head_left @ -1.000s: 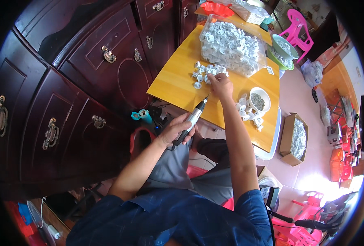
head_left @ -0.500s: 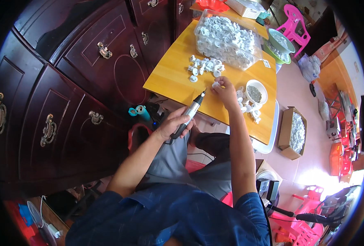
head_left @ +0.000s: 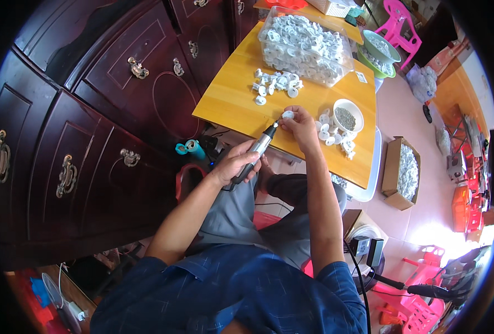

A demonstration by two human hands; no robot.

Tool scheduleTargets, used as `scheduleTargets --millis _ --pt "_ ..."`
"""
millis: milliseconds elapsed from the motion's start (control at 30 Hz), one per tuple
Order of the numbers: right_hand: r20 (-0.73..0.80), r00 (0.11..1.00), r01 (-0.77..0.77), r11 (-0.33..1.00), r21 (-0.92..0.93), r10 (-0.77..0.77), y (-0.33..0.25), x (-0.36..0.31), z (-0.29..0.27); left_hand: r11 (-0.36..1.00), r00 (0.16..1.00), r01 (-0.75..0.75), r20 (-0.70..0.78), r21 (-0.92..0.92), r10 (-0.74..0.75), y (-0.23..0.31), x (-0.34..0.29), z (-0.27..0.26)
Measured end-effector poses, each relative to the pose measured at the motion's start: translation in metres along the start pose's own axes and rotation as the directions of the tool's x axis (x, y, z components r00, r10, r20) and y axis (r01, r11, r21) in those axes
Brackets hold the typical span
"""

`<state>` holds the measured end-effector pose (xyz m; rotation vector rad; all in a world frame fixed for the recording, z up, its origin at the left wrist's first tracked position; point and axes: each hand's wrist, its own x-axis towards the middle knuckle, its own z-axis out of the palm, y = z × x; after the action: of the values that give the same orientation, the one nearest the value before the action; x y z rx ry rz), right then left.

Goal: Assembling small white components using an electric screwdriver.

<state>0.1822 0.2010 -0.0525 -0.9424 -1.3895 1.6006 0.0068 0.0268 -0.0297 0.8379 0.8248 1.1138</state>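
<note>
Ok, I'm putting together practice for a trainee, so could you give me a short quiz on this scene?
1. Multiple choice: what does the left hand hold?
a) a turquoise bottle
b) a handheld tool
c) a pink chair
2. True or false: the cardboard box stands on the yellow table.
3. Fill in the colour: the right hand holds a small ____ round part.

Key: 1. b; 2. false, it stands on the floor; 3. white.
</note>
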Motion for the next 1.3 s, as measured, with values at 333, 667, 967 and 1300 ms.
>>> scheduleTargets --millis 333,667,967,1300 --pt "-0.066 0.998 0.016 0.997 -0.079 -0.022 0.0 -0.004 0.006 1.0 1.0 0.03 -0.01 0.007 -0.03 0.001 0.001 0.0" --pt "-0.087 0.995 0.046 0.995 -0.091 -0.054 0.001 -0.006 0.008 1.0 1.0 0.021 0.0 0.011 -0.021 0.0 0.002 0.0" --pt "-0.105 0.993 0.05 0.993 -0.105 -0.061 -0.005 -0.011 0.012 0.999 0.999 0.034 -0.017 0.009 -0.034 0.003 0.0 0.002" --pt "-0.088 0.991 0.086 0.982 -0.17 -0.102 0.006 -0.009 0.008 0.994 0.996 0.082 -0.014 -0.069 -0.083 -0.002 -0.001 0.0"
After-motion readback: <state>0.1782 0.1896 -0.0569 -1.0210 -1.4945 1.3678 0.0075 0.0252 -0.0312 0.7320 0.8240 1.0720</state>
